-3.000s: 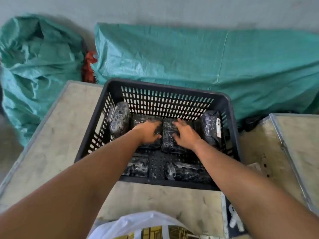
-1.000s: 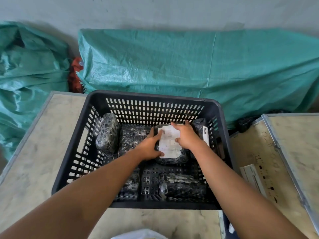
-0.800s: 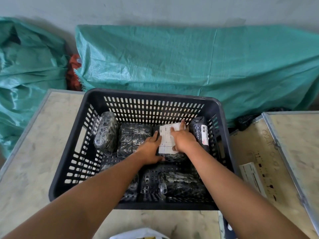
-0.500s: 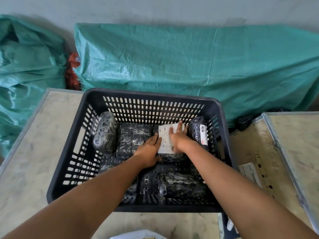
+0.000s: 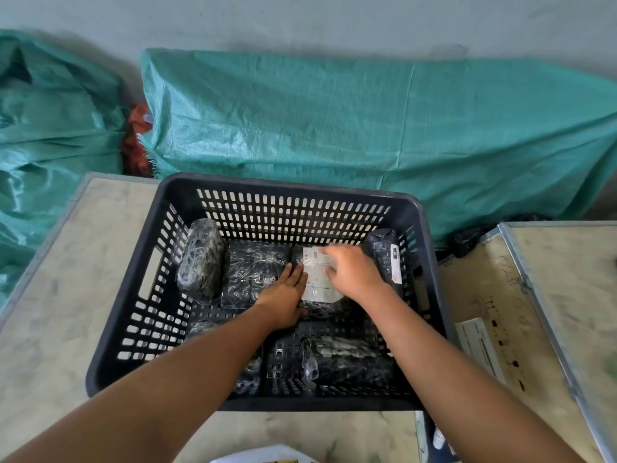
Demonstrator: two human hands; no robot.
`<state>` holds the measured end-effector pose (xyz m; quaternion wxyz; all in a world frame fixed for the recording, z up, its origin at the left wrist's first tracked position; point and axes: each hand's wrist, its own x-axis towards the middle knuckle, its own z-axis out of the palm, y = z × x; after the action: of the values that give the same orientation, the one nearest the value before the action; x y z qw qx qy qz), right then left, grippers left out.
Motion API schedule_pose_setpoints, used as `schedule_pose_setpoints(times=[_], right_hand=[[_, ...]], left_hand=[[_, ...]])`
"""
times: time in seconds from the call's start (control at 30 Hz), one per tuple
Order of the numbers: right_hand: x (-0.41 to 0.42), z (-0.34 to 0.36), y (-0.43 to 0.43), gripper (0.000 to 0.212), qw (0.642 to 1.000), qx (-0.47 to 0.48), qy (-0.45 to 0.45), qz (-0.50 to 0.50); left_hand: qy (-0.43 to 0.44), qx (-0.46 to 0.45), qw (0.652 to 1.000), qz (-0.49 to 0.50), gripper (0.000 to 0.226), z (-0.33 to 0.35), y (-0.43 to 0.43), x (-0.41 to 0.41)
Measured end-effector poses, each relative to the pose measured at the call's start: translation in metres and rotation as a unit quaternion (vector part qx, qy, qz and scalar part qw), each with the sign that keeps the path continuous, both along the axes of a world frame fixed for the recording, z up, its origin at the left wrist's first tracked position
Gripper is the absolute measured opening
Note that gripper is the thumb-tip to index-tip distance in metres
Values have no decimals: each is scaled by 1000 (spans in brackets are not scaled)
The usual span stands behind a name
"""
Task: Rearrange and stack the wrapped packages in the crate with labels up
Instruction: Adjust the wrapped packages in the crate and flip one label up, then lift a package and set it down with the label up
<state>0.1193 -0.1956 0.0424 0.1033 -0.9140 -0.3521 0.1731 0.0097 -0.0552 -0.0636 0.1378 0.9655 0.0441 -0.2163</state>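
A black slotted crate (image 5: 173, 208) holds several packages in black wrap. A package with a white label (image 5: 316, 282) facing up lies flat in the far middle. My left hand (image 5: 283, 295) lies flat against its left edge, fingers together. My right hand (image 5: 350, 272), blurred, rests on the label's right side with fingers spread. A flat package (image 5: 255, 272) lies left of it. One package (image 5: 200, 259) stands on edge at the far left. Another (image 5: 384, 255), with a label on its side, leans on the right wall. Two more packages (image 5: 347, 359) lie near me.
The crate sits on a pale wooden table (image 5: 66, 295). A second wooden surface (image 5: 551, 295) with a white box (image 5: 479, 345) stands to the right. Green woven sacks (image 5: 367, 128) lie behind against the wall. A white bag (image 5: 267, 456) pokes in at the bottom edge.
The middle package was turned label up and laid flat. Since half a second ago my right hand has slid rightward across the label, and my left hand stays at its left edge.
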Motion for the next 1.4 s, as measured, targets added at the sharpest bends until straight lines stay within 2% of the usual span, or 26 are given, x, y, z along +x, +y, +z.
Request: schedule_pose_setpoints(times=[0.07,0.13,0.2,0.27,0.47,0.53,0.63,0.77,0.87,0.97,1.07,1.17,1.27,1.33,1.4], right_hand=[[-2,19,-16,41,990,47,-123,-44],[-4,26,-31,51,980,11,-160,-116],[-10,25,-42,71,980,-26,-98,-169],[-18,19,-51,81,983,4,-34,-182],[-21,6,-55,84,974,70,81,-200],[-20,6,-52,83,970,98,95,-203],[-16,7,-53,79,960,139,104,-221],[-9,18,-62,75,950,176,90,-244],[-7,35,-69,77,942,208,76,-252],[-5,58,-70,81,915,272,98,-282],[-9,81,-63,85,847,366,198,-332],[-16,94,-56,79,796,426,266,-339],[-20,105,-54,82,754,463,338,-323],[-22,112,-57,85,760,458,361,-287],[-26,112,-62,86,795,441,332,-252]], left_hand=[[3,-2,1000,0,93,1,0,0],[2,-2,1000,-1,93,1,0,0],[6,-1,1000,-1,92,1,0,-1],[11,0,1000,-1,92,1,0,-1],[18,-8,1000,2,93,1,0,-3],[12,-31,999,3,95,2,0,-4],[-29,-114,993,17,98,11,-1,-3],[-105,-210,972,18,103,41,-8,6],[-130,-287,949,27,116,72,-19,8],[-140,-352,924,51,131,97,-37,3],[-180,-377,905,85,142,111,-52,-4],[-298,-336,886,113,129,120,-51,-10],[-393,-308,862,83,118,128,-40,-17],[-415,-311,852,76,111,135,-33,-21],[-431,-309,844,77,98,142,-27,-25]])
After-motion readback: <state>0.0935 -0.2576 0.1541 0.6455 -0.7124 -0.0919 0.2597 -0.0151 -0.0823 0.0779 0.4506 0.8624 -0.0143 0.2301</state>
